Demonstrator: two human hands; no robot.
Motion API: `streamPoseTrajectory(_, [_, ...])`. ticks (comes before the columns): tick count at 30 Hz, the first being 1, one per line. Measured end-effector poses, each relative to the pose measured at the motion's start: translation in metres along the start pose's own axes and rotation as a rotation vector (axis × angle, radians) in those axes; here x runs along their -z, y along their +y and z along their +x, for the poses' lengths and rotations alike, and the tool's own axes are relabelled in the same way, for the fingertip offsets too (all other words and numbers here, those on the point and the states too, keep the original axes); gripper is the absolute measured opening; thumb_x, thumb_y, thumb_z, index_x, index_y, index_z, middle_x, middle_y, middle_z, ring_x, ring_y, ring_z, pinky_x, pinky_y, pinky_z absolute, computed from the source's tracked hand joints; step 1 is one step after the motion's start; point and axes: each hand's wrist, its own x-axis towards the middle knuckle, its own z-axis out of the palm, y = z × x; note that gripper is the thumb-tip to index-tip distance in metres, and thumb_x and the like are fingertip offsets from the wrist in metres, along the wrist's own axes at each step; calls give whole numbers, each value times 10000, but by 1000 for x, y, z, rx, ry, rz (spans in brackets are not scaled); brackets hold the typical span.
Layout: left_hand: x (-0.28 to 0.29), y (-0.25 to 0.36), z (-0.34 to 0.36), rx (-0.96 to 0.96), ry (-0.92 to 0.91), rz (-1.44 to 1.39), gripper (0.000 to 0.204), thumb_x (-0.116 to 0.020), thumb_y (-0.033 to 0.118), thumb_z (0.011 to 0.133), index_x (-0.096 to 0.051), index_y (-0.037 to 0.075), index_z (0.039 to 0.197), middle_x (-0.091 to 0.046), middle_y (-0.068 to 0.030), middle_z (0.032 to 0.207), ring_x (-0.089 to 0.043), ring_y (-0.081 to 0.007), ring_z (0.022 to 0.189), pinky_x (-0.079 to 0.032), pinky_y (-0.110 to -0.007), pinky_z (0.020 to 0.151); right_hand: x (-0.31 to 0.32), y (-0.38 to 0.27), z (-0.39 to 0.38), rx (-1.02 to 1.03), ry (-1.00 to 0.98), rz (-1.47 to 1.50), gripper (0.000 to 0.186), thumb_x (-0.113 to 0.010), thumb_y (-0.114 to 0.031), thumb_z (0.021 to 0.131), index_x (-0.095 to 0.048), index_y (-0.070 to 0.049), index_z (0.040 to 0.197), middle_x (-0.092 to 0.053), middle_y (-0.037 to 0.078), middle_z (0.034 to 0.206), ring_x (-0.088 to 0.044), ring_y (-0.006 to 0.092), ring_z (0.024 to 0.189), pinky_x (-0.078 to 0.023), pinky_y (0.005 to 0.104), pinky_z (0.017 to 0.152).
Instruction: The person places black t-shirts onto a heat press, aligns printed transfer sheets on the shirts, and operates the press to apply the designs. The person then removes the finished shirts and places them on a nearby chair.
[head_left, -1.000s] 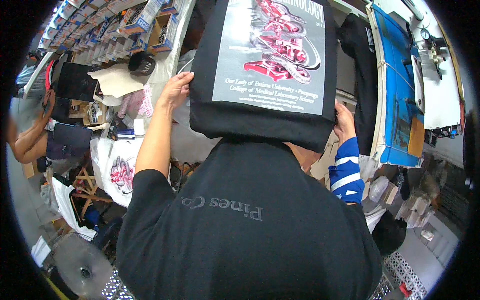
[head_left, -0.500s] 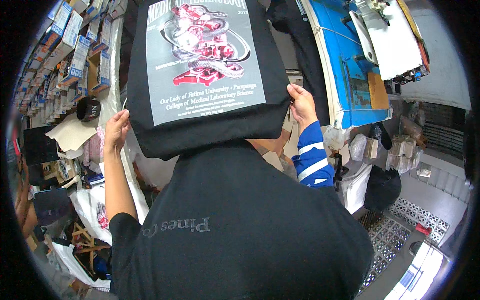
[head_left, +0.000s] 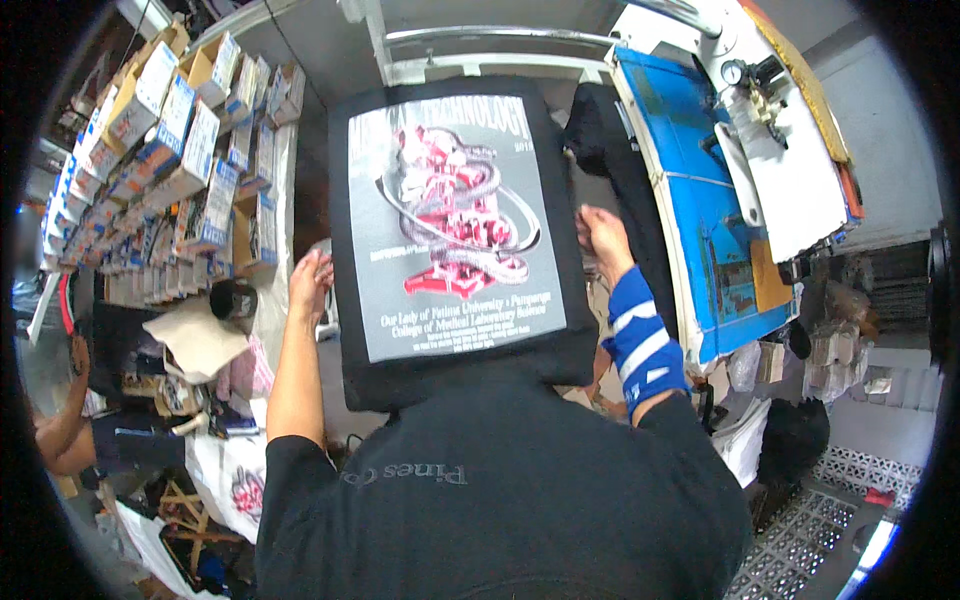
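A black T-shirt [head_left: 350, 300] lies spread out in front of me, its lower part hanging toward my body. It bears a large grey rectangular print [head_left: 380, 225] with a red and white picture of coiled tubing and pale lettering. My left hand [head_left: 311, 287] is at the shirt's left edge, fingers bunched together. At the right edge my right hand [head_left: 604, 240] is closed, thumb and fingers pinched at the cloth; a blue and white striped band covers that wrist. Whatever carries the shirt from below is hidden.
Stacked open cardboard boxes [head_left: 190, 150] fill the left side. Close on the right stands a blue-topped bench [head_left: 700, 210] with a white machine [head_left: 790, 150] and gauge. Black cloth [head_left: 620, 170] hangs between shirt and bench. A metal rail [head_left: 500, 37] crosses behind. Another person's arm [head_left: 65, 430] shows far left.
My view has tilted up, so the whole print, the rail and more boxes show. Both hands sit lower in the picture, still at the shirt's sides, and the shirt looks flatter.
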Motion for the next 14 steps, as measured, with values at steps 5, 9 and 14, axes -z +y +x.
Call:
streamPoseTrajectory(5, [-79, 75, 105, -99, 36, -72, 534, -526, 379, 1097, -503, -11, 1461, -604, -183, 1400, -625, -293, 1239, -517, -410, 1052, -42, -74, 132, 449, 342, -454, 370, -708, -318, 986, -737, 0, 1172, -770, 120, 1055, -708, 201, 996, -533, 321, 883])
streamPoseTrajectory(9, [-112, 100, 168, 95, -67, -158, 569, -493, 447, 1098, -559, -24, 1412, -660, -174, 1350, -640, -269, 1222, -519, -386, 1043, -79, -97, 190, 206, 55, -85, 438, -610, -399, 1029, -735, -4, 1171, -768, 162, 1125, -733, 290, 993, -559, 427, 905])
streamPoseTrajectory(14, [-107, 93, 225, 188, -234, -172, 540, -610, 484, 1029, -692, 25, 1302, -738, -141, 1243, -713, -258, 1120, -579, -461, 973, -85, -98, 227, -149, -232, 417, 501, -587, -467, 1044, -674, -50, 1308, -760, 142, 1170, -738, 356, 1036, -550, 558, 990])
